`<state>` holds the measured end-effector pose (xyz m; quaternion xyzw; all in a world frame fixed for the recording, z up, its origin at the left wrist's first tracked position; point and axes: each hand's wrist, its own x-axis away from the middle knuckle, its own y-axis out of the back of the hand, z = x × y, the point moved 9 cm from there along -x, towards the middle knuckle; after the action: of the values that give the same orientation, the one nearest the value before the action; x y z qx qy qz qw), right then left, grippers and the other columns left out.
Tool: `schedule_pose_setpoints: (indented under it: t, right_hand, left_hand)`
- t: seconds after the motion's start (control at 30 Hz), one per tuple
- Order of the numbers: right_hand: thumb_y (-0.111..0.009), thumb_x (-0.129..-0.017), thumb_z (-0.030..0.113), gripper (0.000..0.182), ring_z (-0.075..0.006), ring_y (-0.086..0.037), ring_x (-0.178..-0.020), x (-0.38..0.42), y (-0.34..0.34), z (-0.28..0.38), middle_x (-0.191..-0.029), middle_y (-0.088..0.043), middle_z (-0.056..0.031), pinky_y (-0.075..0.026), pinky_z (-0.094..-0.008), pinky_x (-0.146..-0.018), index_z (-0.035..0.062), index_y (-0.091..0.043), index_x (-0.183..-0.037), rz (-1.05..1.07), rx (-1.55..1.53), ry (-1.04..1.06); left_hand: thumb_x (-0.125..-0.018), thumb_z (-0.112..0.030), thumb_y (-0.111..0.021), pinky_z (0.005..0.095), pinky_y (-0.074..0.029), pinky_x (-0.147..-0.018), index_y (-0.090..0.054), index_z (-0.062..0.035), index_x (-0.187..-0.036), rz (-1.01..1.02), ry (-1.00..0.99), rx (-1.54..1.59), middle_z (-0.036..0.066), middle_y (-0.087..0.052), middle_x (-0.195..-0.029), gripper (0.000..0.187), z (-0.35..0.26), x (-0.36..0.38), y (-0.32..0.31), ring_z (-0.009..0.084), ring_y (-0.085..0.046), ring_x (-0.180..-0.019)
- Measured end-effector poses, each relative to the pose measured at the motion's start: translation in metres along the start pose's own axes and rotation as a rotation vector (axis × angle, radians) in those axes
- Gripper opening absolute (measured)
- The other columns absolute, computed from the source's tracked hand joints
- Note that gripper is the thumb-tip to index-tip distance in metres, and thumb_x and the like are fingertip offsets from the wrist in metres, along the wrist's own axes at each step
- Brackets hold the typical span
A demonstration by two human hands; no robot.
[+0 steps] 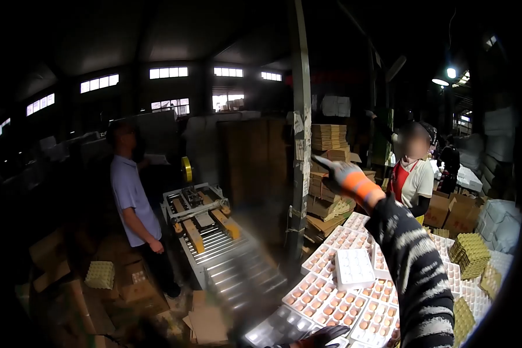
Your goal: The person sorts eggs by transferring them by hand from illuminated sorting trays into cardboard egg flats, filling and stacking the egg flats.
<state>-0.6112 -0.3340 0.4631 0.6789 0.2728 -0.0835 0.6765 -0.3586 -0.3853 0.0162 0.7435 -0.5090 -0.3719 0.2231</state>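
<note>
My right hand (349, 178), in a grey and orange work glove, is raised over the table with its index finger stretched out toward the upper left. It holds nothing that I can see. Low at the frame's bottom edge, my left hand (325, 335) in a dark glove lies partly in view, fingers extended beside the egg trays. White trays of brown eggs (330, 307) spread across the table. On top of them rests a closed white foam egg box (354, 268). A clear plastic lid or tray (278, 327) lies left of my left hand.
A roller conveyor with a carton-taping machine (200, 217) stands left of a metal post (300, 133). One person (134, 197) stands beside it; another in a red apron (409, 180) stands across the table. Stacked pulp trays (470, 255) are right, open cartons (90, 301) lower left.
</note>
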Motion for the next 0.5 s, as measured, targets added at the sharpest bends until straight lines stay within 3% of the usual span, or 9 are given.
schedule_pose_setpoints:
  t: [0.1, 0.13, 0.2, 0.23, 0.27, 0.33, 0.5]
  right_hand:
    - [-0.056, -0.095, 0.023, 0.069, -0.0346, -0.065, -0.114, -0.055, 0.036, 0.031, -0.129, -0.066, -0.0178, -0.052, -0.0447, -0.094, 0.0287, -0.031, -0.159, 0.112, 0.089, -0.17]
    - [-0.055, -0.096, 0.026, 0.063, -0.0328, -0.064, -0.119, -0.071, 0.038, 0.032, -0.133, -0.065, -0.0154, -0.052, -0.0443, -0.096, 0.0251, -0.038, -0.156, 0.107, 0.104, -0.2]
    - [-0.048, -0.089, 0.007, 0.074, -0.0381, -0.069, -0.104, -0.108, 0.023, 0.03, -0.117, -0.07, -0.0201, -0.055, -0.047, -0.088, 0.0337, -0.035, -0.157, 0.123, 0.263, -0.186]
    - [-0.05, -0.088, 0.007, 0.074, -0.0384, -0.069, -0.106, -0.12, 0.022, 0.035, -0.119, -0.07, -0.0192, -0.056, -0.0476, -0.088, 0.033, -0.036, -0.156, 0.099, 0.294, -0.147]
    - [-0.053, -0.088, 0.008, 0.064, -0.0386, -0.069, -0.107, -0.125, 0.019, 0.031, -0.12, -0.07, -0.0189, -0.056, -0.0474, -0.086, 0.0251, -0.048, -0.149, 0.094, 0.259, -0.187]
    - [-0.054, -0.088, 0.011, 0.051, -0.038, -0.069, -0.106, -0.123, 0.022, 0.043, -0.12, -0.071, -0.0183, -0.057, -0.0464, -0.085, 0.0169, -0.059, -0.139, 0.224, 0.324, -0.287]
    - [-0.055, -0.089, 0.015, 0.044, -0.0367, -0.069, -0.107, -0.124, 0.028, 0.045, -0.12, -0.071, -0.0182, -0.056, -0.0455, -0.086, 0.0124, -0.064, -0.132, 0.16, 0.286, -0.299]
  left_hand:
    - [-0.098, -0.033, -0.06, 0.0469, -0.03, -0.12, -0.041, -0.0016, -0.152, -0.089, 0.07, -0.044, 0.018, -0.043, -0.155, 0.066, 0.01, 0.035, 0.032, 0.0323, -0.042, -0.142]
    - [-0.098, -0.034, -0.06, 0.0462, -0.03, -0.12, -0.041, -0.0015, -0.152, -0.117, 0.126, -0.063, 0.018, -0.044, -0.155, 0.066, 0.009, 0.047, 0.045, 0.0317, -0.042, -0.142]
    - [-0.095, -0.034, -0.064, 0.0455, -0.032, -0.119, -0.042, -0.0016, -0.152, -0.18, 0.183, -0.068, 0.019, -0.046, -0.154, 0.068, 0.022, 0.076, 0.058, 0.0327, -0.043, -0.141]
    - [-0.095, -0.032, -0.065, 0.0456, -0.033, -0.119, -0.042, -0.0014, -0.151, -0.185, 0.222, -0.071, 0.019, -0.046, -0.153, 0.068, 0.028, 0.089, 0.063, 0.0328, -0.043, -0.141]
    - [-0.095, -0.031, -0.065, 0.0457, -0.033, -0.118, -0.042, -0.0011, -0.151, -0.188, 0.262, -0.076, 0.019, -0.046, -0.153, 0.068, 0.033, 0.1, 0.066, 0.0329, -0.043, -0.141]
    - [-0.094, -0.027, -0.065, 0.045, -0.035, -0.118, -0.043, 0.0029, -0.149, -0.235, 0.26, -0.042, 0.021, -0.047, -0.152, 0.067, 0.031, 0.121, 0.075, 0.0335, -0.045, -0.14]
    - [-0.094, -0.025, -0.065, 0.0436, -0.037, -0.116, -0.046, 0.0041, -0.146, -0.298, 0.146, -0.147, 0.021, -0.051, -0.148, 0.063, 0.064, 0.145, 0.06, 0.0328, -0.049, -0.137]
